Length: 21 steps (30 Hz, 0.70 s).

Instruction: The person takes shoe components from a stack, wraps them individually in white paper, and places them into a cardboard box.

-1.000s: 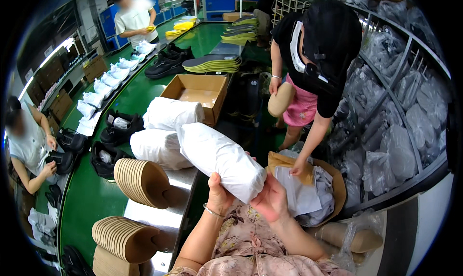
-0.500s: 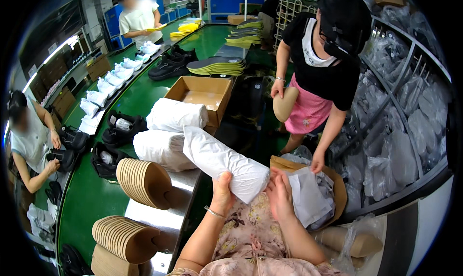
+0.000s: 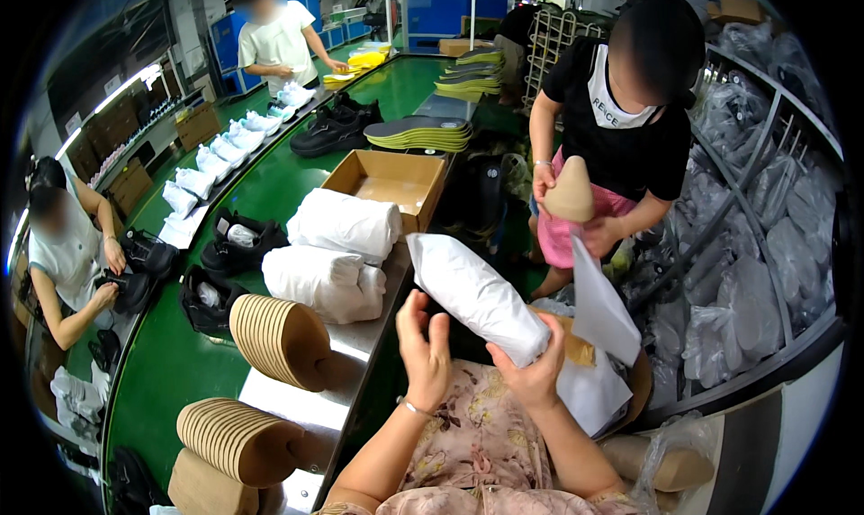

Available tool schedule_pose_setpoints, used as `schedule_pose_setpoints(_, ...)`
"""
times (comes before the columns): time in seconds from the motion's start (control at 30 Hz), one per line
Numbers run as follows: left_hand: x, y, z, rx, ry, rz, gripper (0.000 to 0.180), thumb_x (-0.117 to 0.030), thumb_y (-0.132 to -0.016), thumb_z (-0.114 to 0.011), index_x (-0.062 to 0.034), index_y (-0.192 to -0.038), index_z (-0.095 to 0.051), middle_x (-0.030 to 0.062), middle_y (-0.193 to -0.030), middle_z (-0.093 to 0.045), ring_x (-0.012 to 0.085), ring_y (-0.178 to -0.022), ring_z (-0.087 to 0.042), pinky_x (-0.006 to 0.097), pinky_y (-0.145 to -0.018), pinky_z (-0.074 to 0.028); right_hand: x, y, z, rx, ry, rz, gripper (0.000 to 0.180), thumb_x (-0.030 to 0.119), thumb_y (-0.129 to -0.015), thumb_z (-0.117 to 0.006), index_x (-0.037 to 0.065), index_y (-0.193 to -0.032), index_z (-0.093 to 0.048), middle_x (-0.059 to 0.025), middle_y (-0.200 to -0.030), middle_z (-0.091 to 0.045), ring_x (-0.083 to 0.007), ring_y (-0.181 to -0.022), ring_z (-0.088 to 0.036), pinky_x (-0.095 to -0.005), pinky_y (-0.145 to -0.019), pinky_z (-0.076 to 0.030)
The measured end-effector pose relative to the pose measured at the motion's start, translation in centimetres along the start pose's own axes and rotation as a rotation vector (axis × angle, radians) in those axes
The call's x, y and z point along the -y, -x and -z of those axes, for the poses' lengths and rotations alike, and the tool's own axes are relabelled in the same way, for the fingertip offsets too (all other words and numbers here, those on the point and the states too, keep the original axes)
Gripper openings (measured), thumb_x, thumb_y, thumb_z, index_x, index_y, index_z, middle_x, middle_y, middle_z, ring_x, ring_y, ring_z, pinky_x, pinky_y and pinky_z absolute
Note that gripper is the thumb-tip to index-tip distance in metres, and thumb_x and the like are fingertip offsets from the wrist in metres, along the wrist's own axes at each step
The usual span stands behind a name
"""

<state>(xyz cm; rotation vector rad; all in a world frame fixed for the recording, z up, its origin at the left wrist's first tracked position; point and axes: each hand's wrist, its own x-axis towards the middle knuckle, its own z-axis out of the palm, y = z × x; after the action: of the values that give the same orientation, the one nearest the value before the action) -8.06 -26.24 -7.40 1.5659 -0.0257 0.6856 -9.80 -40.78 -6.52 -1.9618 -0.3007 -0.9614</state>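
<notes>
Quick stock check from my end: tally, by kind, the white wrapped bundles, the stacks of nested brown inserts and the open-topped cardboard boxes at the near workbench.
White wrapped bundle in the right hand: 1
White wrapped bundles set down: 2
Stacks of nested brown inserts: 2
Open-topped cardboard box: 1
Total: 6

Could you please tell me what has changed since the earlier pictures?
The left hand has let go of the white bundle, which the right hand now holds by its near end, farther right. The co-worker's hand has lifted a white sheet toward the tan form. The two wrapped bundles and open carton stayed put.
</notes>
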Motion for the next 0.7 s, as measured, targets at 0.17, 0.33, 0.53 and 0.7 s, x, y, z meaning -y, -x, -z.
schedule_pose_setpoints(0.17,-2.2,-2.0,-0.1,0.141,-0.5,-0.346,0.042,-0.014,-0.091,-0.05,0.0083,-0.125,-0.041,0.0259,-0.126,-0.044,0.038,-0.116,-0.044,0.039,-0.098,-0.036,-0.5,-1.2,2.5,0.126,0.229,0.464,0.061,0.018,-0.066,-0.073,-0.003,-0.113,-0.04,-0.0212,-0.102,-0.049,-0.0361,-0.086,-0.051,-0.0454,-0.074,-0.042)
schedule_pose_setpoints(0.33,-0.4,-4.3,-0.1,0.102,-0.345,-0.082,0.044,-0.025,-0.094,-0.05,0.0125,-0.117,-0.046,0.0136,-0.101,-0.056,0.0174,-0.087,-0.054,0.026,-0.078,-0.042,0.3,-1.0,3.4,0.18,0.296,0.642,0.051,0.019,-0.073,-0.064,-0.002,-0.113,-0.039,-0.0242,-0.108,-0.047,-0.0372,-0.089,-0.051,-0.0489,-0.076,-0.042)
schedule_pose_setpoints(0.53,-1.6,-6.4,1.8,0.302,0.673,0.78,0.024,-0.027,-0.087,-0.062,-0.0031,-0.084,-0.062,0.0016,-0.077,-0.062,0.0085,-0.066,-0.054,0.023,-0.063,-0.044,-0.1,0.1,3.7,0.182,-0.044,0.197,0.077,0.017,-0.054,-0.083,0.0,-0.114,-0.038,-0.0189,-0.102,-0.048,-0.0342,-0.09,-0.052,-0.0425,-0.08,-0.043)
schedule_pose_setpoints(0.7,-1.8,-6.0,1.6,0.222,0.828,0.755,0.029,-0.024,-0.084,-0.06,0.001,-0.099,-0.061,0.0084,-0.097,-0.063,0.0158,-0.086,-0.058,0.03,-0.081,-0.045,0.4,2.2,2.7,0.148,-0.363,-0.271,0.072,0.018,-0.06,-0.082,-0.001,-0.114,-0.038,-0.014,-0.101,-0.049,-0.0247,-0.095,-0.052,-0.0359,-0.081,-0.043)
